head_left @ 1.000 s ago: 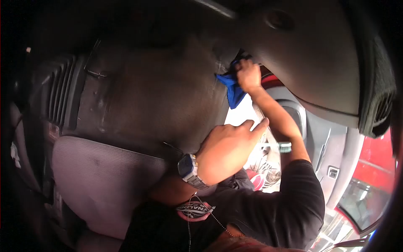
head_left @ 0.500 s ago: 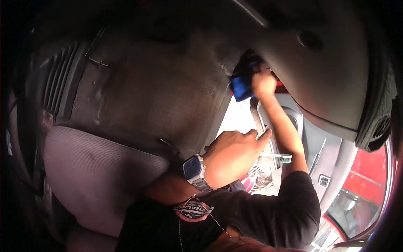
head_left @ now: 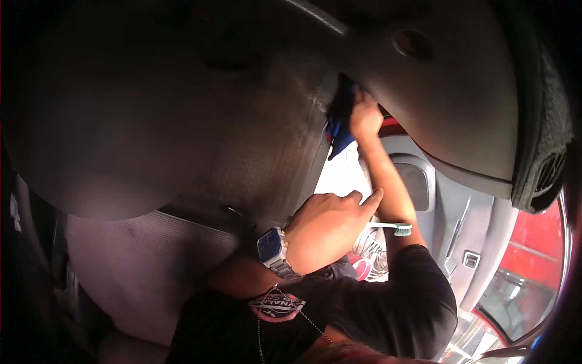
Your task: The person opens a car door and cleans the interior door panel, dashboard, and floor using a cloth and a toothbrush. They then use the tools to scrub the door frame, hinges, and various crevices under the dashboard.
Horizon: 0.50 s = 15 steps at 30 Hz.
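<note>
My left hand [head_left: 327, 227], with a metal wristwatch [head_left: 273, 246] on the wrist, is closed round a toothbrush [head_left: 388, 227]. Its white handle comes out from under the fingers, and the greenish bristles point down in the picture beside my right forearm. Farther up, my right hand [head_left: 366, 118] grips a blue cloth [head_left: 343, 136] at the edge of the car floor, under the grey dashboard panel [head_left: 436, 97]. Part of the cloth lies in dark shadow, and the right fingertips are hard to make out.
A worn dark floor [head_left: 267, 145] spreads to the left of the hands, with a grey fabric seat [head_left: 139, 261] below it. On the right stands the open door panel [head_left: 448, 212]. A blurred dark rounded shape [head_left: 103, 133] covers the upper left, close to the camera.
The view has shifted, and the dark rounded shape now covers the left side. My right hand and the cloth sit slightly farther left and up; the cloth's shape has changed. The toothbrush remains in my left hand.
</note>
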Motion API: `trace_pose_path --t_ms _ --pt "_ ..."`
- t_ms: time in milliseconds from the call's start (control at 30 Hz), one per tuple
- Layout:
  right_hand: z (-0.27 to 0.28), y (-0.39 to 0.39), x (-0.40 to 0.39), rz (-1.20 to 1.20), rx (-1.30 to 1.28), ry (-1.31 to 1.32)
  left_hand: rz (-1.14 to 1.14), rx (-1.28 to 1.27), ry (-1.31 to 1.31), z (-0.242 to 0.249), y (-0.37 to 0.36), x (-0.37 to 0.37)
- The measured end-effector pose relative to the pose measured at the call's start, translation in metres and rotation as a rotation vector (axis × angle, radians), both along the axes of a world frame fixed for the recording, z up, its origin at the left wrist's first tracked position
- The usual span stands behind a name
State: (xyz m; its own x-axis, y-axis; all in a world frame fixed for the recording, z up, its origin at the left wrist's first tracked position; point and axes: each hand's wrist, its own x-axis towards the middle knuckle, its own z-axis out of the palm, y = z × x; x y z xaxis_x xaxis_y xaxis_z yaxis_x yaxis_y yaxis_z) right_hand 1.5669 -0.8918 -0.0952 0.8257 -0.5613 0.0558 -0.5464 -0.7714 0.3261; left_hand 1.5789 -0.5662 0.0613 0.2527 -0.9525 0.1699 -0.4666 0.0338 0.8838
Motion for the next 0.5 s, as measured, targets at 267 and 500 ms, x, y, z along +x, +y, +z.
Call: trace_pose_path --t_ms 267,500 --pt "-0.076 0.037 -0.002 0.051 0.117 0.232 0.030 0.033 -0.024 -0.004 0.004 0.002" --pt "0.036 -0.001 0.007 0.461 -0.071 -0.008 0.009 0.079 0.001 0.000 0.003 -0.004"
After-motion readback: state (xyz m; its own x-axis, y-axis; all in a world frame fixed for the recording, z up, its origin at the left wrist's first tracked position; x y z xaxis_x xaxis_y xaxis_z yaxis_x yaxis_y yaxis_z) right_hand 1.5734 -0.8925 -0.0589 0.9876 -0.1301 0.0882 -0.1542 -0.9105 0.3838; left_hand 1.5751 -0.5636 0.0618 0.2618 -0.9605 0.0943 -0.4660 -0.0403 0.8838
